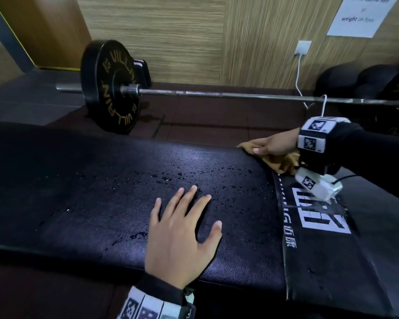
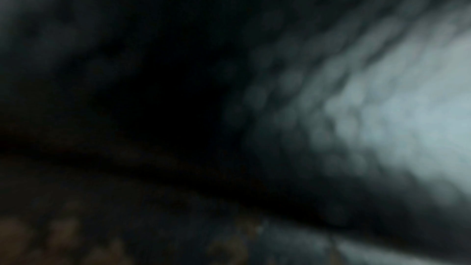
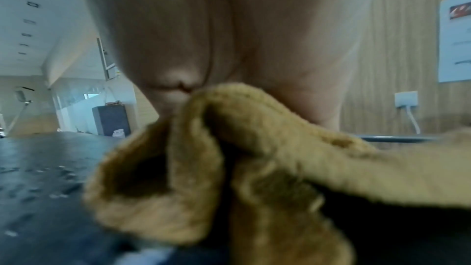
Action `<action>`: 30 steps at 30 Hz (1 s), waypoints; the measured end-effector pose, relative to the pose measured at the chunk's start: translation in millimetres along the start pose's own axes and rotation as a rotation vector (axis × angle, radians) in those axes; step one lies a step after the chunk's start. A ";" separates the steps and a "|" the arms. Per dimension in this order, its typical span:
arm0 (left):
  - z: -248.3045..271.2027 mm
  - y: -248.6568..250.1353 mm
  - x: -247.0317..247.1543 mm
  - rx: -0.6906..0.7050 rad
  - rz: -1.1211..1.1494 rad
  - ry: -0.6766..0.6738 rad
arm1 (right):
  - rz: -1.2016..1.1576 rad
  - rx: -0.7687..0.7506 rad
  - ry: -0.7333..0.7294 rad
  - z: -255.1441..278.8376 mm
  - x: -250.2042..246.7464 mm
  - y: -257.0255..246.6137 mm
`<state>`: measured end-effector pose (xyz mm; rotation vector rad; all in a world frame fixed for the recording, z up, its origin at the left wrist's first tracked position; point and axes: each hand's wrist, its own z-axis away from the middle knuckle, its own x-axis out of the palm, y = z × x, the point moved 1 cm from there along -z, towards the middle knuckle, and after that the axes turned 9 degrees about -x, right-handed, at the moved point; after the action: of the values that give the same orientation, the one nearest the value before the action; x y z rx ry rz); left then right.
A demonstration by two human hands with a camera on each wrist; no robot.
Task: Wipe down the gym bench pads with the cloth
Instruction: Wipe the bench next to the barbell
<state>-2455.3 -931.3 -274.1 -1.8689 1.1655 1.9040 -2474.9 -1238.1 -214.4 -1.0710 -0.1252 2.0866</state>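
Note:
A long black bench pad (image 1: 101, 192) runs across the head view, with water droplets scattered over its middle. My left hand (image 1: 182, 231) lies flat on it near the front edge, fingers spread and straight. At the pad's far right edge my right hand (image 1: 272, 143) presses down on a mustard-brown cloth (image 1: 279, 163), fingers stretched out over it. In the right wrist view the cloth (image 3: 254, 168) is bunched under the palm (image 3: 229, 37), with the wet pad (image 3: 38, 178) to the left. A second pad (image 1: 332, 261) with white print adjoins on the right. The left wrist view is dark and blurred.
Behind the bench a barbell (image 1: 217, 94) lies on the floor with a black plate (image 1: 108, 86) at its left end. A wall socket (image 1: 303, 47) with a white cable, a paper notice (image 1: 359, 14) and dark round balls (image 1: 336, 79) stand along the wooden wall.

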 end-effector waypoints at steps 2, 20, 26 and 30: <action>0.2 0.6 -1.0 -0.005 -0.001 -0.001 | 0.180 -0.089 -0.011 -5.5 9.5 -28.2; 2.3 -3.0 2.8 -0.044 0.056 0.083 | 0.343 -0.165 0.053 66.2 36.1 44.8; 2.9 -1.8 1.2 -0.046 0.066 0.101 | 0.401 0.004 0.177 17.6 22.8 -12.0; 3.7 -2.8 0.9 -0.045 0.059 0.102 | 0.480 -0.239 0.081 22.0 55.3 -42.2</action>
<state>-2456.3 -927.3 -276.4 -1.9975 1.2309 1.9004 -2485.2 -1166.0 -219.3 -1.4389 -0.0834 2.4944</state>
